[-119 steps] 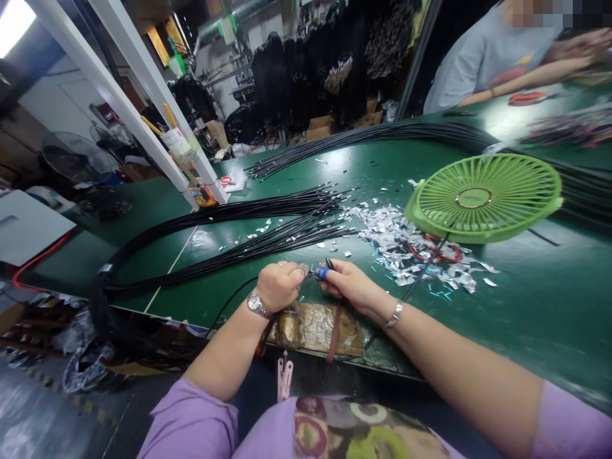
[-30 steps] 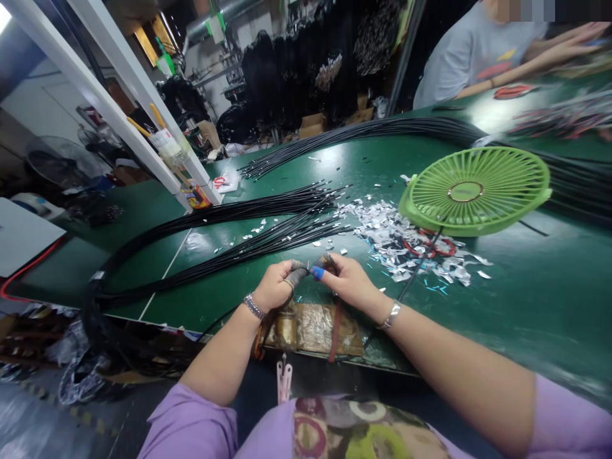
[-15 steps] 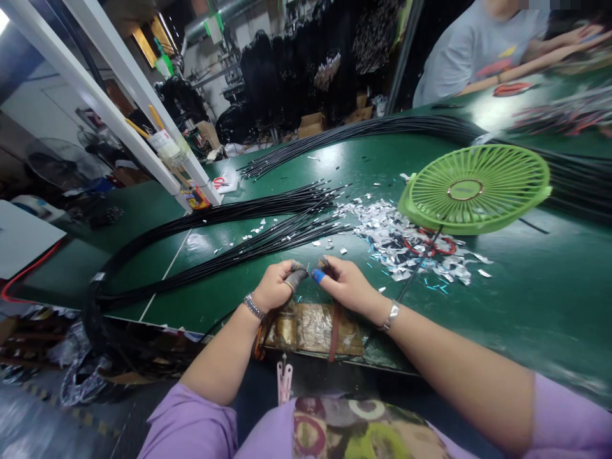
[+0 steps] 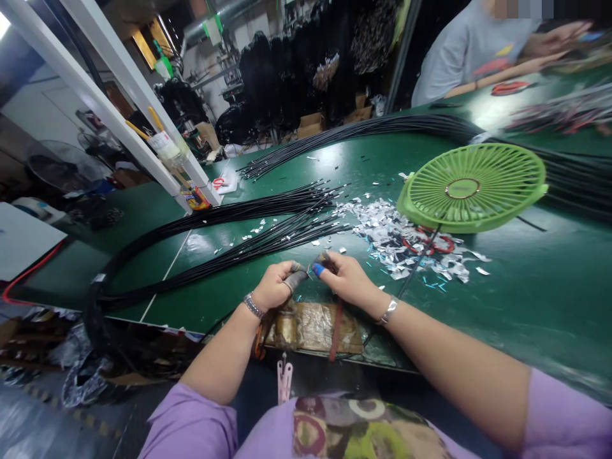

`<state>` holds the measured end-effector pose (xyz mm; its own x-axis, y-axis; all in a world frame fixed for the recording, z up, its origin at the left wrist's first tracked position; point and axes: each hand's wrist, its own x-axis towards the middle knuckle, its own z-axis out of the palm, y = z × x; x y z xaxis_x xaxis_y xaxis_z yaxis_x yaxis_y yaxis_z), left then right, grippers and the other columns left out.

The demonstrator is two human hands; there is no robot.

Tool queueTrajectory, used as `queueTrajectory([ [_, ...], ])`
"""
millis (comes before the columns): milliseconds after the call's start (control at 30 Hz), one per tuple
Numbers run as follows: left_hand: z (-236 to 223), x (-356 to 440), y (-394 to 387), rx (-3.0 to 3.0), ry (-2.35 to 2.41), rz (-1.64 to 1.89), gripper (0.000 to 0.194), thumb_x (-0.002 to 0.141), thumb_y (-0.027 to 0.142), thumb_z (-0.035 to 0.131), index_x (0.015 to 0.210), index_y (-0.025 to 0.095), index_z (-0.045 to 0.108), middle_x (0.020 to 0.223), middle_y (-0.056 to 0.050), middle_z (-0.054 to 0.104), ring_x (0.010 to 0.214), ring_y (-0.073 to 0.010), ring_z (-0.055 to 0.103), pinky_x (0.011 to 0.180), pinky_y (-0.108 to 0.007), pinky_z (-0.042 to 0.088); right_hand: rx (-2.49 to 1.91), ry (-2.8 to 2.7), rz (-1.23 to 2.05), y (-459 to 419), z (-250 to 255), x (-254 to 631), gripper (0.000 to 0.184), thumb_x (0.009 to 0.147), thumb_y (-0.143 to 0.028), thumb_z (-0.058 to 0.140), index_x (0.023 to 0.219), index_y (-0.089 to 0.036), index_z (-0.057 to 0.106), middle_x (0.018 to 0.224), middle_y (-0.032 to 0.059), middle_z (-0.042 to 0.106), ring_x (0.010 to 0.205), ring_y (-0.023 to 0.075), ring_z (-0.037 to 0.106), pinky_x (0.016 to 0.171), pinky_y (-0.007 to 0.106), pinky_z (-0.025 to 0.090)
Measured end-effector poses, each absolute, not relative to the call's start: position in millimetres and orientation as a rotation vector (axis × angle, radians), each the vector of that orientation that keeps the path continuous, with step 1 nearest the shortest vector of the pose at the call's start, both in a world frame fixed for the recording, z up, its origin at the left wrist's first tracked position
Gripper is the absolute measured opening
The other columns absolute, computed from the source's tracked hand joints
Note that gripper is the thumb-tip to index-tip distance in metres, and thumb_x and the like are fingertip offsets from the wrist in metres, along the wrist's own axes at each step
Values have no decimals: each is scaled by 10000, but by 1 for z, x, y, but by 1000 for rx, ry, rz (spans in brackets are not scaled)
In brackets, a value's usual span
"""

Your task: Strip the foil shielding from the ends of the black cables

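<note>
Wire [image 4: 308, 272] pokes from the pinch of our left hand [image 4: 273, 287]. Our right hand [image 4: 352, 285] curls just beside it; we can't tell what it pinches. We seem to be fixing the tip, needing gentle fingers.

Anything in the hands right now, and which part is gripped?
The left hand seems to pinch a thin wire close to its end, which pokes past the fingers. Whether the right hand grips it too cannot be told.
</note>
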<state>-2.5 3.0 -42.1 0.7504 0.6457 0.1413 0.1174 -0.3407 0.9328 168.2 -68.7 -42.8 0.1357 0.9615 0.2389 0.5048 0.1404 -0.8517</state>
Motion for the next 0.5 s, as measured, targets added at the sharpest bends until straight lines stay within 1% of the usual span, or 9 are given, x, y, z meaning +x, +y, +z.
queueTrajectory([
  [133,-42,-2,3,1860,593,619,370,797,501,597,718,140,594,588,24,510,546,-86,400,564,-221,372,-1519,-1548,628,-72,-40,165,143,727,-251,485,602,-220,424,520,-51,410,510,106,342,498,243,280],
  [233,-43,-2,2,1951,625,643,317,822,442,567,705,148,588,614,9,545,580,-100,431,576,-223,367,-1503,-1584,618,-76,-36,161,154,733,-260,486,601,-223,418,516,-50,407,503,108,344,497,244,280],
  [367,-44,-3,2,2063,652,598,258,826,367,548,686,154,584,593,13,525,578,-103,423,573,-230,336,-1563,-1607,494,-75,-35,159,198,714,-259,532,587,-230,384,510,-48,413,498,111,343,501,255,266],
  [433,-43,-3,1,2041,652,559,269,815,382,566,673,154,576,576,22,501,566,-97,406,562,-228,321,-1629,-1565,448,-72,-37,161,226,710,-259,547,580,-233,363,503,-49,407,494,113,332,498,260,252],
  [500,-41,-2,1,1944,649,550,308,801,432,594,673,153,569,564,31,479,552,-89,390,548,-224,315,-1663,-1494,480,-68,-39,165,239,738,-295,544,585,-236,369,506,-46,412,497,117,341,499,261,266],
])
